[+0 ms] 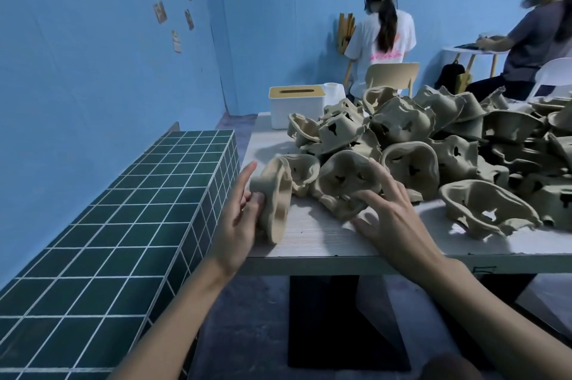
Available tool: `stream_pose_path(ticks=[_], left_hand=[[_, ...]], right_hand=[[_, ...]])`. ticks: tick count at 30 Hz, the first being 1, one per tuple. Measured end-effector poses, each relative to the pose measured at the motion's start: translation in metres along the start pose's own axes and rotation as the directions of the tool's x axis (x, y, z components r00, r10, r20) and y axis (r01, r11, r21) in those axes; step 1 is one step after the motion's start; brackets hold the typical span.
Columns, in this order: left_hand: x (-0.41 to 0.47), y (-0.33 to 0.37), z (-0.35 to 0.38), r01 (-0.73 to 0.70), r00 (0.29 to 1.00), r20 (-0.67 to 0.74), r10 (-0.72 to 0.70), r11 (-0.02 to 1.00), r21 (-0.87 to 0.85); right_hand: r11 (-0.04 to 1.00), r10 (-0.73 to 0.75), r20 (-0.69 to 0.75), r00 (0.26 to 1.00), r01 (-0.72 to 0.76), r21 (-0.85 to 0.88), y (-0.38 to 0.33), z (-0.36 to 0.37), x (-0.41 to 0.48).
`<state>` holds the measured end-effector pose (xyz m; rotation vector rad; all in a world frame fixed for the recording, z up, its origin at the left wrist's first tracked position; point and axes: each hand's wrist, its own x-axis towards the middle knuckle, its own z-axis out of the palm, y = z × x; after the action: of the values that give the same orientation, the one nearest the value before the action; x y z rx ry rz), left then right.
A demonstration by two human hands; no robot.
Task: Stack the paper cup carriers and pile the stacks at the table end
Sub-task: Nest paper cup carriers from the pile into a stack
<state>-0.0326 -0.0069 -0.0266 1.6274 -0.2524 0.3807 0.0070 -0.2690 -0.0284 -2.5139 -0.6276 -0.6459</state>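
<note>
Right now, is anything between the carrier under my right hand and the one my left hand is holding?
Partly. A loose carrier lies between the right-hand carrier and the held carrier, toward the far side. Nearer the table edge, nothing visible sits between them.

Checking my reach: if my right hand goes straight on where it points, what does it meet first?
The carrier just ahead of the right hand; fingertips seem to touch it, depth unclear.
</note>
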Motion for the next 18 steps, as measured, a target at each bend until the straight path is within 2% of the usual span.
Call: stream_pose_path(ticks=[5, 8, 11, 15, 18], left_hand=[[0.001, 0.013, 0.000, 0.189, 0.982, 0.041, -0.185, 0.932, -0.309], [0.000, 0.012, -0.004, 0.272, 0.962, 0.078, -0.262, 0.893, -0.358], [-0.005, 0.011, 0.002, 0.260, 0.966, 0.089, -0.244, 0.907, -0.332], [-0.015, 0.008, 0.012, 0.099, 0.995, 0.013, -0.099, 0.985, -0.138], [-0.019, 0.004, 0.018, 0.022, 1.000, 0.020, -0.022, 1.000, 0.006]], right_hand=[[0.990, 0.051, -0.084, 0.995, -0.040, 0.132, -0.002, -0.011, -0.009], [0.972, 0.134, -0.209, 0.969, -0.087, 0.219, -0.004, -0.018, -0.016], [0.932, 0.213, -0.279, 0.937, -0.109, 0.345, -0.012, -0.022, -0.022], [0.869, 0.245, -0.237, 0.940, -0.105, 0.483, -0.024, -0.026, -0.026], [0.821, 0.262, -0.186, 0.947, -0.118, 0.558, -0.029, -0.025, -0.028]])
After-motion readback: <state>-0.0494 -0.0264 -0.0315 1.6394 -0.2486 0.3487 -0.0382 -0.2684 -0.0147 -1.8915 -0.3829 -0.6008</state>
